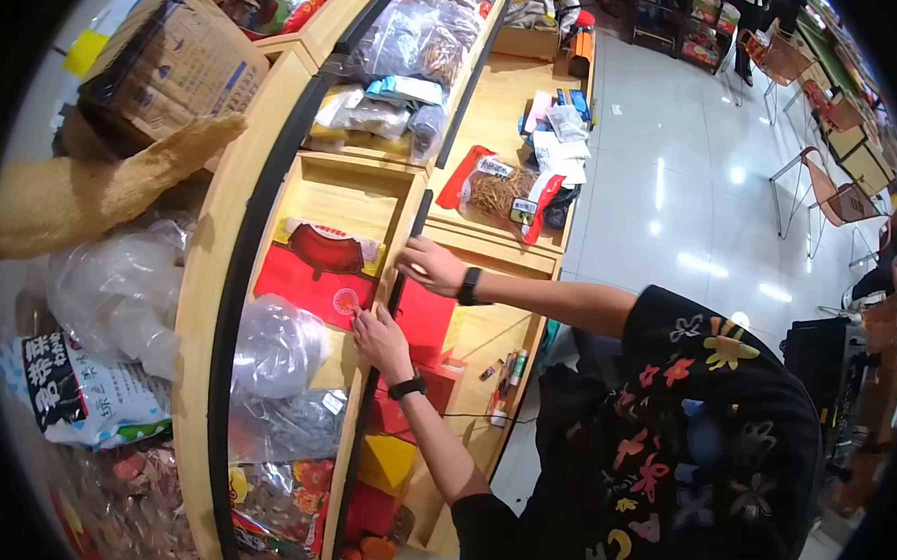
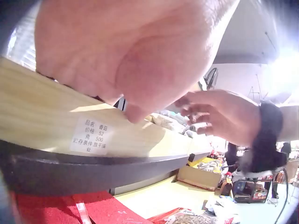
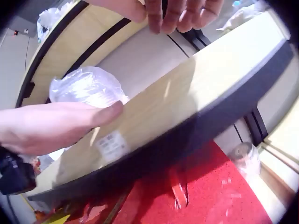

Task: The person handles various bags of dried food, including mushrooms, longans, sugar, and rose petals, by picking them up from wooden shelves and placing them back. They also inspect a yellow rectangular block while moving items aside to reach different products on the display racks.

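Observation:
My left hand [image 1: 384,342] lies over the top edge of a wooden divider [image 1: 374,382], fingertips at a red package [image 1: 303,279] in the bin beyond. In the right wrist view the left thumb [image 3: 110,113] is against the board near a white price label [image 3: 112,146]; its fingers are hidden behind the board. My right hand [image 1: 434,267] hovers beside the same divider, further up. Its fingers [image 3: 184,16] hang loosely bent above the board, with nothing visible in them. A black band circles each wrist.
Clear plastic bags [image 1: 280,353] fill the bin nearer the left side. Red packages [image 1: 427,319] lie on the lower shelf in front, near a bag of brown dried strips [image 1: 502,190]. A cardboard box [image 1: 173,63] stands at the upper left; chairs [image 1: 828,191] stand across the tiled floor.

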Motion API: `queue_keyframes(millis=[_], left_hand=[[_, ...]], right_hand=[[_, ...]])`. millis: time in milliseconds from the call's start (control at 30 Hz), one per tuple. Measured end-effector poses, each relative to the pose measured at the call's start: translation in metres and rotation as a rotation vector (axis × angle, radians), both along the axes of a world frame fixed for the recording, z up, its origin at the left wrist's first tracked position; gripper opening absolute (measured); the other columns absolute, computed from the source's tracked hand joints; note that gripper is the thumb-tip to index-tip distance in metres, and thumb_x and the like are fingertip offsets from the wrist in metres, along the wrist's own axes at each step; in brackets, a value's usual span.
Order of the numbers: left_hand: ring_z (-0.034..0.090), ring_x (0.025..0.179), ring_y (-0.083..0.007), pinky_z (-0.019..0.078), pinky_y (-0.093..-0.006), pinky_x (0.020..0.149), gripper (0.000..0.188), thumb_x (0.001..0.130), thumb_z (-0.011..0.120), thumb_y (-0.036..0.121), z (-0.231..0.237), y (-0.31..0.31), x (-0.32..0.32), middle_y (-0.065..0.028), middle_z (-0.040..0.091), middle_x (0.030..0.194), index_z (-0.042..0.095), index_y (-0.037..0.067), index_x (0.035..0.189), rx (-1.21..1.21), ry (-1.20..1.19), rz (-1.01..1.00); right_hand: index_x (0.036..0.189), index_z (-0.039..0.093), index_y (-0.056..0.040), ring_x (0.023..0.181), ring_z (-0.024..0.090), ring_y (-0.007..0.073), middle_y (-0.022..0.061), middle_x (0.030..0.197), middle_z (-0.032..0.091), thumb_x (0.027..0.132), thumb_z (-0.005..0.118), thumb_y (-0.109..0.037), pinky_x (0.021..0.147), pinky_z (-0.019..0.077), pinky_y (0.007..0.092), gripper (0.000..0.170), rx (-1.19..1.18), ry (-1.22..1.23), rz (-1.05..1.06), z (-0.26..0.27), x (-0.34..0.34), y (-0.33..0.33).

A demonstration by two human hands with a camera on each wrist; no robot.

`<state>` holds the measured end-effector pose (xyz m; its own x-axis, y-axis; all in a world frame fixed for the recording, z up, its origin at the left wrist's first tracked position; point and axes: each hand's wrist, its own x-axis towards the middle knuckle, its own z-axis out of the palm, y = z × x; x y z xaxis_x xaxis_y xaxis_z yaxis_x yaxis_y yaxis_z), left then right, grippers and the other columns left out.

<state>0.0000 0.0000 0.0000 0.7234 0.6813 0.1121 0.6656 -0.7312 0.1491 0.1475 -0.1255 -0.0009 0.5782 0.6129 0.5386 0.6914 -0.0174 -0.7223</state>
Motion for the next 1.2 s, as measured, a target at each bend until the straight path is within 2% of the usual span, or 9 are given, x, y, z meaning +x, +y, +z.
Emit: queue_keyframes(millis=[67,167,367,633,733,800,900,967,1200], left_hand=[[0.052,0.11,-0.0344,0.0372,-0.0443,0.097,0.044,0.095,0.045,0.033,0.003,-0.005,-0.006,-0.0199,0.057,0.117,0.051,-0.001,0.122,0.072,-0.216,-0.029],[0.053,0.108,-0.0355,0.0366,-0.0455,0.097,0.043,0.095,0.044,0.031,0.006,-0.006,-0.003,-0.0189,0.057,0.117,0.051,-0.001,0.122,0.116,-0.15,-0.035],[0.035,0.133,-0.0265,0.0243,-0.0469,0.108,0.043,0.096,0.044,0.028,-0.003,-0.014,0.004,-0.01,0.043,0.141,0.046,0.003,0.13,0.203,-0.093,-0.027],[0.029,0.137,-0.0303,0.0204,-0.0465,0.11,0.052,0.096,0.041,0.028,-0.002,-0.013,0.012,-0.0117,0.029,0.15,0.032,0.005,0.143,0.159,-0.032,-0.007],[0.023,0.139,-0.0303,0.0143,-0.0465,0.112,0.058,0.096,0.042,0.028,0.004,-0.014,0.013,-0.0129,0.022,0.152,0.022,0.007,0.147,0.061,-0.063,0.023],[0.023,0.139,-0.0301,0.0137,-0.0467,0.113,0.058,0.096,0.042,0.028,0.007,-0.019,0.017,-0.0132,0.022,0.152,0.022,0.008,0.147,0.042,-0.07,0.052],[0.02,0.14,-0.0309,0.0145,-0.0428,0.113,0.058,0.098,0.042,0.031,0.019,-0.038,0.034,-0.0195,0.023,0.151,0.023,0.004,0.146,0.023,-0.091,0.099],[0.022,0.139,-0.0316,0.0169,-0.0398,0.113,0.059,0.097,0.044,0.026,0.023,-0.058,0.049,-0.0219,0.021,0.15,0.021,0.002,0.146,-0.097,-0.392,0.17],[0.03,0.136,-0.0324,0.0279,-0.0412,0.11,0.056,0.097,0.044,0.021,-0.011,-0.144,0.074,-0.0238,0.028,0.146,0.023,-0.002,0.144,-0.205,-0.518,0.381]], right_hand=[[0.09,0.057,-0.0035,0.079,0.059,0.0339,0.0166,0.082,0.06,0.094,0.048,-0.025,0.069,0.0456,0.0433,0.023,-0.15,0.133,0.087,-0.017,-0.005,-0.043],[0.09,0.059,-0.0029,0.077,0.062,0.0343,0.0165,0.082,0.065,0.093,0.046,-0.028,0.069,0.047,0.0436,0.029,-0.37,0.52,0.223,-0.093,0.009,-0.104],[0.095,0.066,-0.0071,0.086,0.063,0.0353,0.0181,0.089,0.066,0.086,0.055,-0.037,0.074,0.0493,0.0439,0.033,-0.836,0.528,-0.06,-0.193,0.069,-0.217],[0.096,0.063,-0.0075,0.087,0.063,0.0366,0.0179,0.089,0.067,0.079,0.064,-0.036,0.076,0.0499,0.0433,0.033,-0.787,0.733,-0.318,-0.271,0.179,-0.262],[0.103,0.058,-0.0048,0.092,0.06,0.0368,0.0195,0.097,0.063,0.075,0.069,-0.035,0.08,0.049,0.0422,0.043,-0.732,0.86,-0.36,-0.284,0.221,-0.262],[0.111,0.053,-0.0027,0.101,0.055,0.0381,0.0214,0.109,0.055,0.07,0.075,-0.033,0.086,0.047,0.0428,0.056,-0.667,0.76,-0.628,-0.282,0.245,-0.256],[0.119,0.048,-0.0019,0.108,0.048,0.0404,0.022,0.118,0.048,0.066,0.078,-0.034,0.09,0.0452,0.0442,0.069,-0.765,0.576,-0.672,-0.255,0.277,-0.246],[0.121,0.047,-0.0043,0.109,0.049,0.0403,0.021,0.118,0.049,0.064,0.079,-0.035,0.09,0.0456,0.0444,0.072,-0.819,0.465,-0.652,-0.263,0.293,-0.242],[0.13,0.04,-0.0079,0.118,0.047,0.0375,0.0188,0.124,0.047,0.058,0.081,-0.048,0.093,0.0404,0.0525,0.092,-1.154,0.574,-0.472,-0.265,0.335,-0.208]])
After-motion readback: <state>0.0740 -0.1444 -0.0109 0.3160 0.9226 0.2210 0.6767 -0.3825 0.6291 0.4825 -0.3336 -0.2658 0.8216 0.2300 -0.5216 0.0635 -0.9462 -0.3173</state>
